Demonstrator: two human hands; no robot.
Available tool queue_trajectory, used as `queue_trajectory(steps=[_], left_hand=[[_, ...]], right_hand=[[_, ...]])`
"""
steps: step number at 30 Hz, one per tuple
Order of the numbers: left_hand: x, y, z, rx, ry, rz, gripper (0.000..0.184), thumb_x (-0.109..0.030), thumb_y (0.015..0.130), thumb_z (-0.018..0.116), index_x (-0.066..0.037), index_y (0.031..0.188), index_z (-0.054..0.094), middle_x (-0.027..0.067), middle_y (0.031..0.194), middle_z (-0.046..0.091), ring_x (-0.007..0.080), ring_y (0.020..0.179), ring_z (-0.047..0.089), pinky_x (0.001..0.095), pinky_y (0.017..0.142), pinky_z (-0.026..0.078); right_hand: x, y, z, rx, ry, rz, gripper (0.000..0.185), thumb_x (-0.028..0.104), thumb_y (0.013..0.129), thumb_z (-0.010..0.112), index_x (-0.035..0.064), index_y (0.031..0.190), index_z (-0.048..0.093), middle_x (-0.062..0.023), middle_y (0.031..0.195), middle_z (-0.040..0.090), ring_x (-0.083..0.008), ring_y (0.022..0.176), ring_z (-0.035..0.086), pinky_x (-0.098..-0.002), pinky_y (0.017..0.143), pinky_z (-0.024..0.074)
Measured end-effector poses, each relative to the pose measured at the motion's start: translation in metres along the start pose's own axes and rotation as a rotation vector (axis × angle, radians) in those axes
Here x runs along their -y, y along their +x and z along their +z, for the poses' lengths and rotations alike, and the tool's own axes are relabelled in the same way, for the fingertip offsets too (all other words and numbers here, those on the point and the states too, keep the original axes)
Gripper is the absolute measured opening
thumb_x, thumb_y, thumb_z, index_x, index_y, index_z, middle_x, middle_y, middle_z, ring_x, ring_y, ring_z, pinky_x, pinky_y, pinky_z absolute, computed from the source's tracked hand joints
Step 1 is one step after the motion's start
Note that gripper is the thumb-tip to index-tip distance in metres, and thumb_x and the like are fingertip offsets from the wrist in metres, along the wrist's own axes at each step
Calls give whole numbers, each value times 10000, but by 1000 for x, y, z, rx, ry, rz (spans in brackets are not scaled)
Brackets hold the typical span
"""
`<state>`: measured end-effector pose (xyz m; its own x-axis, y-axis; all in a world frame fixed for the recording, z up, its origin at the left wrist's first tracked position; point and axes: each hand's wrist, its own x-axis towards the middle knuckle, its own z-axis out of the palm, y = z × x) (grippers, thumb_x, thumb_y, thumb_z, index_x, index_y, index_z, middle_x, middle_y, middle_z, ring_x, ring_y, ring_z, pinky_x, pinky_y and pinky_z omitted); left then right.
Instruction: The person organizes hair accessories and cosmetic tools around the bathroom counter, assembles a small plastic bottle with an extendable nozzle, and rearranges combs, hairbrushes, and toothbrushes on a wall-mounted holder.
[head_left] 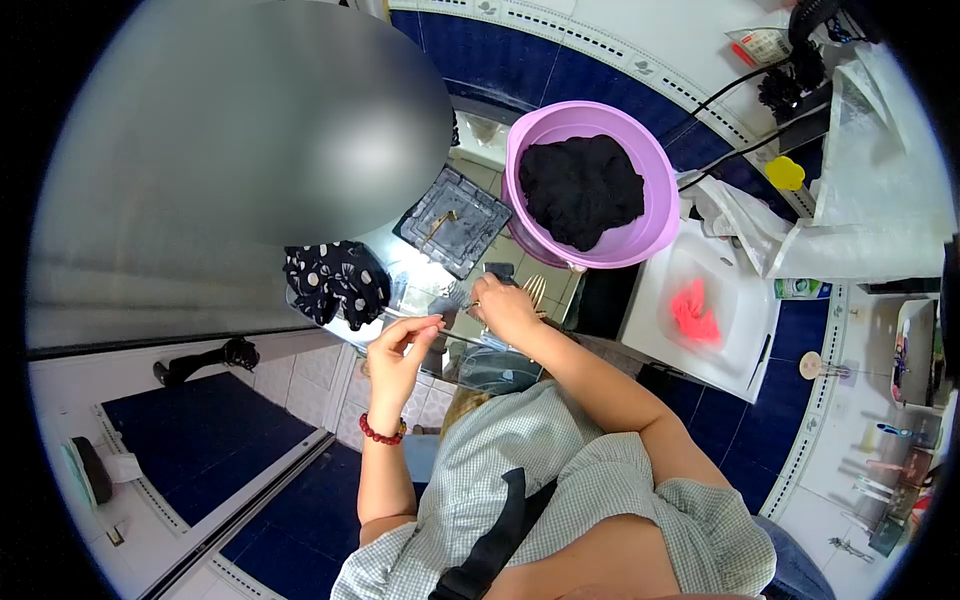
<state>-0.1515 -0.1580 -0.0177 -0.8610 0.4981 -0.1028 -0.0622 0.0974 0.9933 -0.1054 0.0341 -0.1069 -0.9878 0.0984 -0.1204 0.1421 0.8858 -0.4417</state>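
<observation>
My left hand (395, 360), wearing a red beaded bracelet (382, 430), has its thumb and forefinger pinched together. A thin dark line runs by the fingertips, and I cannot tell if they hold it. My right hand (505, 308) is closed over the glass surface, fingers down; what it grips is too small to make out. Several gold prongs (537, 290) show beside it. A dark grey square box (453, 222) with a thin gold piece on top lies just beyond both hands. Black polka-dot cloth (335, 280) is bunched at the left.
A purple basin (655, 235) holding black cloth stands beyond my right hand. Further right is a white sink (742, 350) with a pink cloth (694, 313) in it. Black cables (735, 152) cross near the wall. A large grey blurred shape covers the upper left.
</observation>
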Motion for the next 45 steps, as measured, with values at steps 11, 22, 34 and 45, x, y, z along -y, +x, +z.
queue_trajectory(steps=[11,22,34,45], left_hand=[[23,20,38,105,369,20,182,5,765,666,10,947,663,96,877,663,179,753,646,259,701,497],[59,1,76,377,913,362,325,-30,589,737,-71,884,604,71,934,512,268,918,523,369,795,457],[-13,5,121,361,606,408,264,-94,744,725,-54,962,580,96,929,631,266,811,598,335,705,479],[-112,49,278,407,-49,337,198,-42,932,429,19,1101,514,91,880,606,130,740,578,234,662,472]], right_hand=[[-19,-30,-39,-268,404,22,156,209,790,664,72,853,624,-84,868,655,-284,771,640,-377,664,497],[-70,-125,-84,-462,1056,402,118,90,807,694,29,893,641,-42,761,665,-51,521,535,-194,453,408],[-56,-150,-115,-621,1428,443,109,90,850,641,11,918,608,-73,760,665,-42,475,492,-185,420,382],[-120,-269,-238,-1240,1162,376,79,22,829,631,6,900,601,-77,764,638,-86,586,594,-186,429,392]])
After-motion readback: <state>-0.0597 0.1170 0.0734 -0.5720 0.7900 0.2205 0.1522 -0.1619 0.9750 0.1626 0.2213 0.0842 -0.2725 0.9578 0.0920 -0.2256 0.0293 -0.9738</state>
